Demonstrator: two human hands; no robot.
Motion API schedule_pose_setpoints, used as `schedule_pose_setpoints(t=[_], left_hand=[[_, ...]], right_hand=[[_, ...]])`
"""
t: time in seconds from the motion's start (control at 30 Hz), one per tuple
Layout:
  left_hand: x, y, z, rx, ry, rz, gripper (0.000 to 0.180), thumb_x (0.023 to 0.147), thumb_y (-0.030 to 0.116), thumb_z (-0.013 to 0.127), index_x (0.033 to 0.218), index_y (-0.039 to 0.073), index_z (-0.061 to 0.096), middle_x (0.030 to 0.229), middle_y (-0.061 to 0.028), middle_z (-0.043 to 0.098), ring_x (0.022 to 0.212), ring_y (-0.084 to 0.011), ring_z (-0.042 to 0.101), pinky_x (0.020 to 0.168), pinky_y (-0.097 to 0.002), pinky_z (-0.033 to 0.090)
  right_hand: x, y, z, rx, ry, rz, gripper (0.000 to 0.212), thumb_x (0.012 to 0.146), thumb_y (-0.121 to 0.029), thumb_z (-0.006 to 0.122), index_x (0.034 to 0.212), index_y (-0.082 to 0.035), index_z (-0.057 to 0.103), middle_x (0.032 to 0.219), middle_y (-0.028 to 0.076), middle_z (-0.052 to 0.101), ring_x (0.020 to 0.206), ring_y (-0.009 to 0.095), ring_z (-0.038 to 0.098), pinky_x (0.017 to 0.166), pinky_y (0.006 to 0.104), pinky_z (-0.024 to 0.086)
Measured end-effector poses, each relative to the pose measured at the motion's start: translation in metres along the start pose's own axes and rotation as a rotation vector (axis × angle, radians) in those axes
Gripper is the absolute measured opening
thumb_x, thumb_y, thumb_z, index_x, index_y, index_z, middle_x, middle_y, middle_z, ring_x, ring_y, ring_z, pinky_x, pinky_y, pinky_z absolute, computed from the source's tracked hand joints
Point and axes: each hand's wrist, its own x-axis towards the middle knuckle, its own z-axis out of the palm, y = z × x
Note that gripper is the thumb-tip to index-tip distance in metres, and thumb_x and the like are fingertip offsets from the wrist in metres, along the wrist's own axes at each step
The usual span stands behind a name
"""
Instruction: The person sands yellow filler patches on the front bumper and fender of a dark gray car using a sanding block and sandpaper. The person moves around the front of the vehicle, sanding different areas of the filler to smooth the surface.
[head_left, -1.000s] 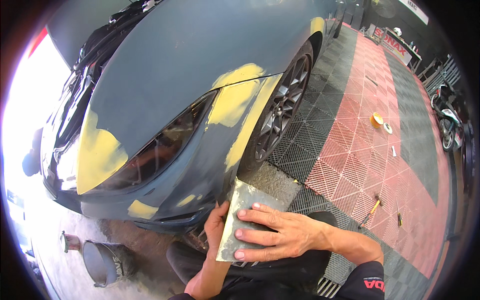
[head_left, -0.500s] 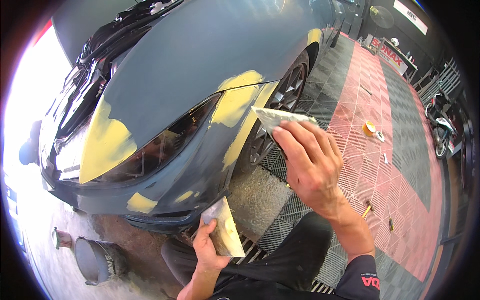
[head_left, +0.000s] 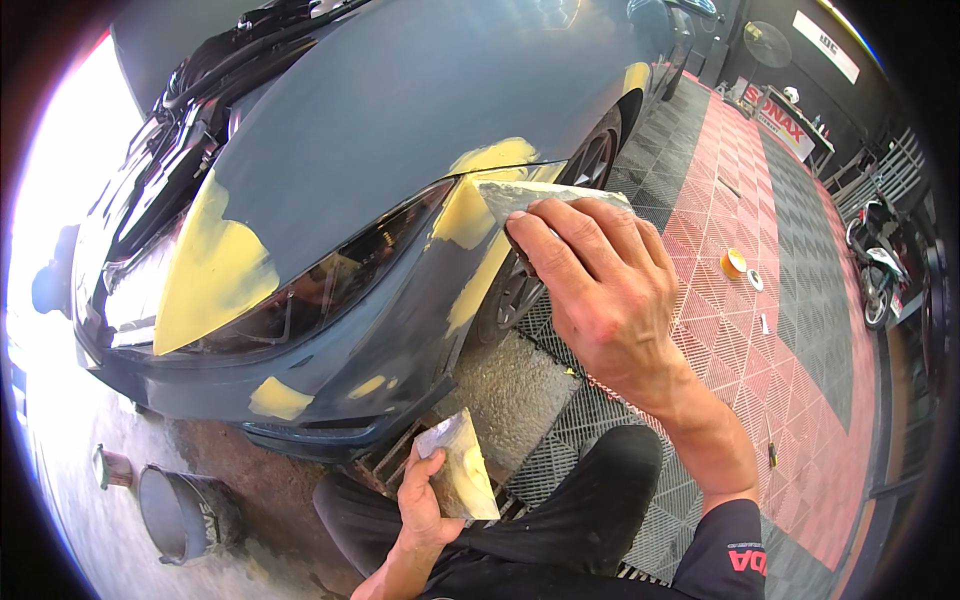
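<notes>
Centrally, R hand (head_left: 615, 305), nearer the yellow patch (head_left: 462, 220) on the car (head_left: 400, 120), clamps a scraper (head_left: 512, 200) up-L of its knuckles, long edge running L–R, patch contact unclear; L hand (head_left: 422, 505), btm ctr, grips a plate (head_left: 455, 482) w/ yellow paste (head_left: 474, 464)

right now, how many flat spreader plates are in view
2: a yellow-smeared plate in the left hand, low near the centre, and a second plate in the right hand, higher in the picture. Others may be hidden.
</notes>
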Motion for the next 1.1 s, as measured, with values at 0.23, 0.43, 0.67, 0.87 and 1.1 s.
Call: schedule_pose_setpoints(t=[0.23, 0.43, 0.67, 0.87, 1.1], left_hand=[[-0.002, -0.004, -0.002, -0.002, 0.004, -0.005, 0.05, 0.103, 0.018, 0.062, 0.152, 0.01, 0.057, 0.135, -0.0108, 0.073, 0.12, -0.0288, 0.074, 0.103, -0.0478, 0.062], [-0.002, -0.005, -0.003, 0.001, 0.018, -0.013, 0.049, 0.103, 0.017, 0.062, 0.151, 0.009, 0.056, 0.135, -0.0111, 0.072, 0.121, -0.0286, 0.073, 0.104, -0.0471, 0.063], [-0.003, -0.008, -0.002, -0.008, 0.041, -0.024, 0.048, 0.103, 0.017, 0.062, 0.15, 0.009, 0.056, 0.134, -0.0117, 0.072, 0.12, -0.0294, 0.074, 0.103, -0.0484, 0.063], [-0.006, -0.007, -0.004, -0.036, -0.065, -0.045, 0.045, 0.106, 0.016, 0.062, 0.15, 0.01, 0.062, 0.136, -0.0058, 0.075, 0.122, -0.0233, 0.073, 0.109, -0.0419, 0.059], [-0.005, -0.007, -0.004, -0.019, -0.008, -0.033, 0.046, 0.105, 0.016, 0.061, 0.151, 0.009, 0.06, 0.134, -0.0082, 0.074, 0.118, -0.0254, 0.075, 0.104, -0.0439, 0.062]], right_hand=[[0.005, -0.003, 0.005, -0.015, 0.004, 0.013, 0.042, 0.086, -0.001, 0.078, 0.128, -0.008, 0.08, 0.125, 0.003, 0.078, 0.116, 0.026, 0.074, 0.097, 0.0418, 0.057], [0.008, -0.003, 0.006, -0.019, 0.016, 0.007, 0.041, 0.087, -0.002, 0.077, 0.127, -0.009, 0.079, 0.123, 0.002, 0.077, 0.115, 0.026, 0.074, 0.097, 0.0415, 0.057], [0.005, 0.004, 0.015, -0.083, 0.043, -0.046, 0.037, 0.09, -0.022, 0.08, 0.126, -0.012, 0.076, 0.125, 0.001, 0.074, 0.11, 0.023, 0.071, 0.093, 0.0422, 0.057], [0.001, 0.006, 0.016, -0.096, 0.027, -0.035, 0.036, 0.092, -0.023, 0.079, 0.127, -0.012, 0.076, 0.126, 0.001, 0.074, 0.112, 0.023, 0.071, 0.094, 0.0431, 0.056], [-0.003, 0.012, 0.015, -0.12, 0.023, -0.021, 0.034, 0.093, -0.02, 0.078, 0.126, -0.01, 0.076, 0.124, 0.003, 0.075, 0.11, 0.024, 0.072, 0.094, 0.0432, 0.057]])
